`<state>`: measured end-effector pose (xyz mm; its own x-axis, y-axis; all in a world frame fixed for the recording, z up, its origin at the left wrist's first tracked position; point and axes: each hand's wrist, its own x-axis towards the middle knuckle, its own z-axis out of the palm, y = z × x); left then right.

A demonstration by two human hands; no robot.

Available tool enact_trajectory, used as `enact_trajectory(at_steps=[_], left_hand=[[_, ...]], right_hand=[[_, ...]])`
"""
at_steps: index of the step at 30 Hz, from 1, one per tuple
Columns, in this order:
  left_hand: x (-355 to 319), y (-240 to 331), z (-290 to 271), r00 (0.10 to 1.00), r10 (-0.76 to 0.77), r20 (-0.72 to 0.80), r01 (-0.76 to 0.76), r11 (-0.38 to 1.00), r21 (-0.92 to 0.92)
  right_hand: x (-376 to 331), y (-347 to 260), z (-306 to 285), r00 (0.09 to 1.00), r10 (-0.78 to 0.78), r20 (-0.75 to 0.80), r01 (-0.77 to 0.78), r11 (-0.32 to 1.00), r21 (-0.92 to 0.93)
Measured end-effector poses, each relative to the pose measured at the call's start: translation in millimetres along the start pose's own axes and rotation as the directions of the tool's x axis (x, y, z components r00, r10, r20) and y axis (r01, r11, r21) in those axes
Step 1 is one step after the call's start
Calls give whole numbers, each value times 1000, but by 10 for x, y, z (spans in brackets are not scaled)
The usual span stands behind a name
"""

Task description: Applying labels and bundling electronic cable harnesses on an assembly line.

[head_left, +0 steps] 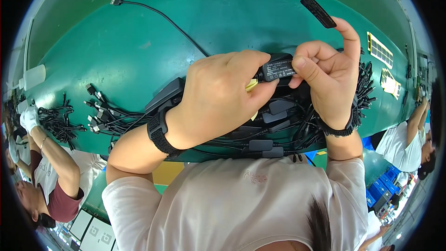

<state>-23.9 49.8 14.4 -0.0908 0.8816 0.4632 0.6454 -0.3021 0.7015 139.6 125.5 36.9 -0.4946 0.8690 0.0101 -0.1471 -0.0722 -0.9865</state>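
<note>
Nearest, the desk (260, 14) ends against the person's white shirt (241, 195) in the lower middle of the frame. Along that edge lies a heap of dark cables with black blocks (261, 145); their faces look plain from here, and I cannot tell whether they are finished or waiting.

Above the heap, centre frame, is the black block (278, 67) being worked on. The left hand (218, 95) has its fingers closed on the block's left end, a scrap of yellow showing beneath them. The right hand (327, 72) has its thumb and curled fingers closed about the right end, while its index finger sticks out with a loose black label (318, 12) clinging to the tip.

The block's upward face already carries white print, so that side seems done; the loose label is on nothing but the fingertip, so placing it appears left.

For moving, the heap crowds below, white-tipped plugs (98, 111) fan out at left and more cable ends (366, 88) bunch at right. Beyond the hands the desk is broadly open, crossed by one cable (162, 16) in the upper left. Label sheets (380, 50) lie toward the right rim.
</note>
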Motion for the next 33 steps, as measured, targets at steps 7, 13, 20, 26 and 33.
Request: enact_trajectory(at_steps=[7,13,20,26,33], left_hand=[[28,30,-72,989,-104,109,104,995,2],[10,34,-57,992,-88,95,85,996,27],[9,10,3,999,-33,28,33,999,-14],[7,10,11,1000,-19,23,20,1000,-14],[-8,10,6,1000,-17,19,17,1000,-10]], right_hand=[[-29,58,-8,990,-136,24,137,991,-9],[-22,49,-25,994,-94,52,98,991,-89],[-10,26,-20,997,-58,44,62,993,-105],[-9,36,-23,997,-63,43,66,994,-83],[-24,48,-25,995,-73,62,78,993,-92]])
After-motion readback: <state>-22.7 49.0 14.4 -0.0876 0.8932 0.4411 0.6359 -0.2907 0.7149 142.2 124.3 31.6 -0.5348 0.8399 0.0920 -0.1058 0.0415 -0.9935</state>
